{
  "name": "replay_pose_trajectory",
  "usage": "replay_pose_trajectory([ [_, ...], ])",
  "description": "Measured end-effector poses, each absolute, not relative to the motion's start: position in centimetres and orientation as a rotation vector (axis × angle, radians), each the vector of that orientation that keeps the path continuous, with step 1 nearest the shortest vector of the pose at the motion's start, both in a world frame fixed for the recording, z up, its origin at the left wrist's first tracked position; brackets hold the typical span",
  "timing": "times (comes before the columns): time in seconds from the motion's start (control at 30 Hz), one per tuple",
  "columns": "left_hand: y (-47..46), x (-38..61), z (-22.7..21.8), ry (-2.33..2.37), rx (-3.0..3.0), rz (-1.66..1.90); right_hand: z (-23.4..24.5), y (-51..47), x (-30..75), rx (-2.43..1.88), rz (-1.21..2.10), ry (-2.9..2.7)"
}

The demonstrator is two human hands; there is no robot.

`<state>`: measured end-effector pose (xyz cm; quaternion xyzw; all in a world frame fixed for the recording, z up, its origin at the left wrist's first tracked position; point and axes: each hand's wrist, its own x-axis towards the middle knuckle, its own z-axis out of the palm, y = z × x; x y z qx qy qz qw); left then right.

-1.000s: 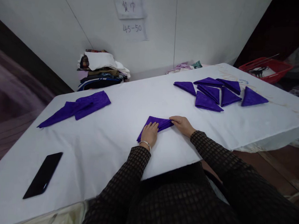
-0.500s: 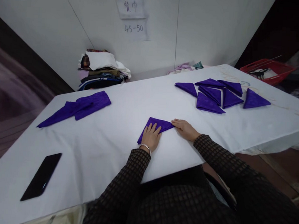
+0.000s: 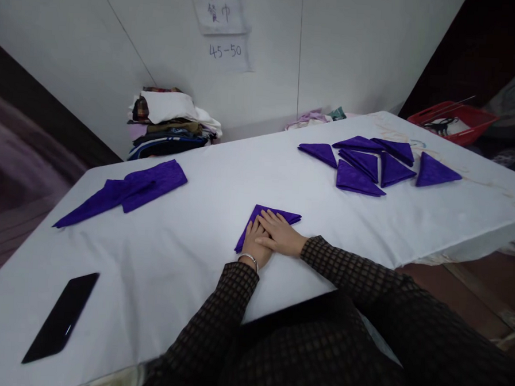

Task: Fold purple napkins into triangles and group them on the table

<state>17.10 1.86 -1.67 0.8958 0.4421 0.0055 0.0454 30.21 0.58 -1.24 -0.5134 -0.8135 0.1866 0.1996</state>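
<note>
A purple cloth napkin, folded into a triangle, lies near the front edge of the white-covered table. My left hand rests flat on it, fingers stretched forward, with a bracelet at the wrist. My right hand also lies flat, partly over the left hand's fingers and partly on the cloth. Together the hands cover the napkin's middle and lower part; its right tip and lower left corner show. Neither hand grasps the cloth.
Several folded purple triangles lie at the back right. Loosely laid purple cloths are on the left, with a black phone nearer me. Behind the table stand a clothes pile and, far right, a red basket.
My right hand has moved left from the napkin's right tip onto the napkin and over my left hand. My left hand stays on the cloth. The view has shifted slightly.
</note>
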Motion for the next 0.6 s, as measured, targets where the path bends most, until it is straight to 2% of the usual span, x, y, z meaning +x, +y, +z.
replay_pose_trajectory([
  [0.33, 1.6, 17.0, -2.0, 1.361, 2.729, 0.172, -3.2, -2.0, 36.2, -1.600, 0.198, -2.298],
  [0.6, 2.4, 17.9, 0.0, 1.397, 2.570, 0.171, -3.7, -2.2, 37.0, -1.609, 0.120, -2.293],
])
